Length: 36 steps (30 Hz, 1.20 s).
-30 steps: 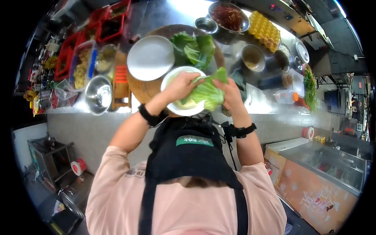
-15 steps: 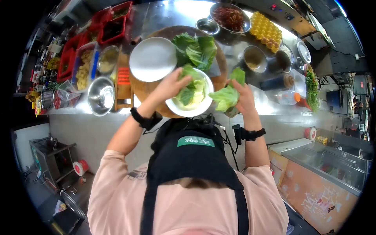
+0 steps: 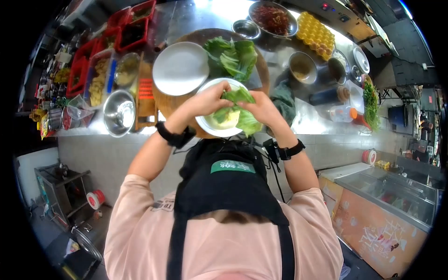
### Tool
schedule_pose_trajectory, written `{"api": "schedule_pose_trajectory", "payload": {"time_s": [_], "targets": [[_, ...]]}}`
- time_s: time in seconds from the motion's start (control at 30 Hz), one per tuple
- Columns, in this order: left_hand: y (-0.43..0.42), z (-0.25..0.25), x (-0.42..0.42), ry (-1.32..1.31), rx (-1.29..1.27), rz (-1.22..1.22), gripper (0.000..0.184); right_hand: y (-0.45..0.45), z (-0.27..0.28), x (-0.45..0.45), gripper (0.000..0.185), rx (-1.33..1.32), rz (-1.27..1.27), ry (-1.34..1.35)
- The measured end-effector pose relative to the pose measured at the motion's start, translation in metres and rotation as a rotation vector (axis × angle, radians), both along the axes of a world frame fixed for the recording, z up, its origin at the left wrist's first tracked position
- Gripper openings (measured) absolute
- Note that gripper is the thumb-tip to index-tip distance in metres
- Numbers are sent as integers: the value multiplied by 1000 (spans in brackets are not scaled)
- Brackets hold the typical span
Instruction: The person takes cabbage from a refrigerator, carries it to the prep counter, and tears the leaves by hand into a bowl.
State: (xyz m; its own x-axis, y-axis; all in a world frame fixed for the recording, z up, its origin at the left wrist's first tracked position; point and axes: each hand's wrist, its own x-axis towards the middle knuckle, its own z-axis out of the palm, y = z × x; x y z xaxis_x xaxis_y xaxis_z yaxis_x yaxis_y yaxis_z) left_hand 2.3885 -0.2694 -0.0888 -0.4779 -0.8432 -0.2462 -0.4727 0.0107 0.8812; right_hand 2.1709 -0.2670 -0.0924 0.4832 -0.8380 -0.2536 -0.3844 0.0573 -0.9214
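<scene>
Steel counter [image 3: 179, 16], kitchen: carrying a round wooden board [image 3: 168, 102], on which a white plate [image 3: 180, 69], a leaf pile [image 3: 241, 58] and a white bowl [image 3: 201, 123] are sitting. Green leaf [image 3: 249, 123], one: hanging over the bowl's right side, its long axis appearing to run from the far side toward the apron [image 3: 224, 186]. Left hand [image 3: 211, 100]: pinching the leaf's far part. Right hand [image 3: 262, 110]: gripping from the right, close beside the left, nearer the loose near end. Leaf's position: lying between and just under both hands, touching both.
</scene>
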Motion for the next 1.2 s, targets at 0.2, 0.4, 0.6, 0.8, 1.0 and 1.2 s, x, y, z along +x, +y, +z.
{"api": "schedule_pose_trajectory", "payload": {"time_s": [0.2,0.4,0.6,0.8,1.0,1.2], "targets": [[-1,2,16,112,-2,-87,23,-2,13,10,26,-334,107,260],[15,36,72,329,101,-166,11,-12,5,-27,17,-281,-45,308],[3,-10,48,175,88,-40,17,-19,-12,-9,43,55,94,334],[11,-44,23,-111,-372,-38,44,-14,-30,-15,53,-132,-71,221],[20,-14,10,72,-169,151,40,-4,-2,-10,37,322,-354,-606],[18,-20,-7,286,240,-23,29,3,0,11,44,58,-310,-392]]}}
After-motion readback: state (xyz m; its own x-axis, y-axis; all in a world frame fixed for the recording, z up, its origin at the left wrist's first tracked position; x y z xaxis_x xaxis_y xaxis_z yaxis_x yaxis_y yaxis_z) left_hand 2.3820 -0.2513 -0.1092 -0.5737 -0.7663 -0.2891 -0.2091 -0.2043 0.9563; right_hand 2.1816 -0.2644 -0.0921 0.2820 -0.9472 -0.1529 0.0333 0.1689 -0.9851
